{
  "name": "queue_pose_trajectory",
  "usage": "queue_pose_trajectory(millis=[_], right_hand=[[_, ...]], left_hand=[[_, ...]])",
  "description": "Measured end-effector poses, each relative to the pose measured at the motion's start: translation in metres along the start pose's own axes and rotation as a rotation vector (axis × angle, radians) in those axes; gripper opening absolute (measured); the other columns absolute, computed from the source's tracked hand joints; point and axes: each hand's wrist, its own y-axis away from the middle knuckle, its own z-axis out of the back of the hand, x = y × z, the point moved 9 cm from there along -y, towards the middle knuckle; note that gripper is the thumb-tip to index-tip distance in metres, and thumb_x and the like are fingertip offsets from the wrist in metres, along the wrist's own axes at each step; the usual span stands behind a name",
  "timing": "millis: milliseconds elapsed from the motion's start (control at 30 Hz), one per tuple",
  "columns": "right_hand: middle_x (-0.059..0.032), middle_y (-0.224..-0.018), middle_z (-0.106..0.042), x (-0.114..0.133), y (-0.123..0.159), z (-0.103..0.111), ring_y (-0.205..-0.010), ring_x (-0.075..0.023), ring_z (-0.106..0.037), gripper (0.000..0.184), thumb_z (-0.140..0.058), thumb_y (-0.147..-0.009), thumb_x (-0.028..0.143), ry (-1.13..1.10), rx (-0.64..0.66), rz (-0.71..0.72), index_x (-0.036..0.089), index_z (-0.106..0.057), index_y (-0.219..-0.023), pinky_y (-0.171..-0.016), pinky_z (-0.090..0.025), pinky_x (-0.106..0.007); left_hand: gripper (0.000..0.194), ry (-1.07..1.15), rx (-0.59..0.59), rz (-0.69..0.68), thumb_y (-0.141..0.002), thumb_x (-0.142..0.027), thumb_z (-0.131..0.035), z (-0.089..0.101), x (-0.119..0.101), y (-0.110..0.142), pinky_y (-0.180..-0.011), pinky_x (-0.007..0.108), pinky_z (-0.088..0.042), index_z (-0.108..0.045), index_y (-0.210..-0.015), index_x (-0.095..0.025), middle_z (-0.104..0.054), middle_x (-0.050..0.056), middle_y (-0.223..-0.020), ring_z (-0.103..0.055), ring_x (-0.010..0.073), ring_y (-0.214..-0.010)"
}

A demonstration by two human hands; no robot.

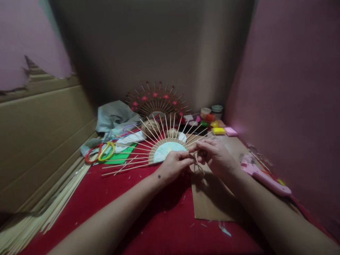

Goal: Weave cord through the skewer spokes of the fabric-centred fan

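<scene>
A half-round fan of thin wooden sticks (pixel 148 145) lies in front of me, its sticks spreading outward. Woven brown twine (pixel 152 153) forms a band around its pale green half-circle centre (pixel 166 150). My left hand (pixel 174 164) is closed on the fan's lower right end, thumb and fingers pinched together. Close beside it, my right hand (pixel 216 156) pinches a thin twine strand (pixel 196 160) by the outermost sticks. Loose twine dangles below the fingers over a cardboard sheet (pixel 209 202). The fingertips partly hide the fan's right corner.
Red cloth (pixel 106 209) covers the table. Scissors (pixel 99 153) and long sticks (pixel 61 198) lie left. A twine ball (pixel 151 127) and a flower-decorated fan (pixel 155 97) are behind. At right are a pink glue gun (pixel 265 179) and clay packs (pixel 218 131); walls flank both sides.
</scene>
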Motion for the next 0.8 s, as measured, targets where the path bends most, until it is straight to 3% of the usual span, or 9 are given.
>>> queue_pose_trajectory(millis=[167, 300, 500, 567, 700, 800], right_hand=[[-0.0048, -0.075, -0.067, -0.002, -0.002, 0.006, -0.044, -0.0060, -0.047, 0.014, -0.059, -0.070, 0.027, -0.155, -0.061, -0.047, 0.015, -0.061, -0.063, -0.039, -0.034, -0.020], [-0.0041, -0.075, -0.066, -0.003, -0.001, 0.006, -0.043, -0.0061, -0.044, 0.013, -0.055, -0.072, 0.025, -0.222, -0.074, -0.070, 0.016, -0.061, -0.064, -0.039, -0.032, -0.021], [-0.0055, -0.087, -0.065, 0.013, -0.001, 0.010, -0.057, -0.0100, -0.052, 0.026, -0.059, -0.068, 0.024, -0.094, -0.090, 0.073, 0.018, -0.065, -0.093, -0.048, -0.038, -0.024], [-0.0049, -0.085, -0.066, 0.023, 0.001, 0.018, -0.059, -0.0110, -0.053, 0.027, -0.063, -0.065, 0.023, 0.027, -0.172, 0.157, 0.018, -0.066, -0.091, -0.052, -0.040, -0.025], [-0.0040, -0.082, -0.066, 0.058, 0.015, 0.028, -0.074, -0.0152, -0.056, 0.016, -0.060, -0.069, 0.019, 0.516, -0.391, 0.440, 0.019, -0.068, -0.083, -0.069, -0.044, -0.032], [-0.0038, -0.080, -0.066, 0.066, 0.018, 0.027, -0.078, -0.0173, -0.058, 0.014, -0.055, -0.071, 0.015, 0.656, -0.415, 0.495, 0.019, -0.067, -0.077, -0.075, -0.044, -0.035]], left_hand=[[0.014, -0.151, -0.101, -0.108, -0.078, -0.023, -0.051, 0.016, -0.012, 0.008, -0.052, 0.022, -0.039, -0.059, -0.073, -0.012, -0.056, 0.000, -0.058, -0.049, 0.0089, -0.052], [0.010, -0.318, -0.099, -0.167, -0.078, -0.019, -0.049, 0.022, -0.014, 0.014, -0.056, 0.022, -0.039, -0.057, -0.074, -0.015, -0.056, 0.000, -0.063, -0.049, 0.0095, -0.057], [0.009, -0.253, -0.102, -0.101, -0.076, -0.019, -0.048, 0.026, 0.001, 0.013, -0.054, 0.022, -0.039, -0.055, -0.081, -0.015, -0.057, 0.000, -0.067, -0.050, 0.0090, -0.056], [0.010, -0.166, -0.093, -0.050, -0.075, -0.018, -0.048, 0.026, 0.006, 0.013, -0.049, 0.021, -0.038, -0.054, -0.083, -0.015, -0.057, -0.001, -0.063, -0.049, 0.0082, -0.051], [0.009, 0.077, -0.024, -0.002, -0.073, -0.018, -0.052, 0.021, 0.005, 0.014, -0.044, 0.020, -0.037, -0.051, -0.081, -0.013, -0.059, 0.001, -0.062, -0.050, 0.0079, -0.046], [0.010, 0.196, -0.017, 0.001, -0.076, -0.023, -0.053, 0.025, 0.002, 0.015, -0.038, 0.018, -0.033, -0.049, -0.080, -0.016, -0.060, 0.000, -0.064, -0.051, 0.0072, -0.043]])
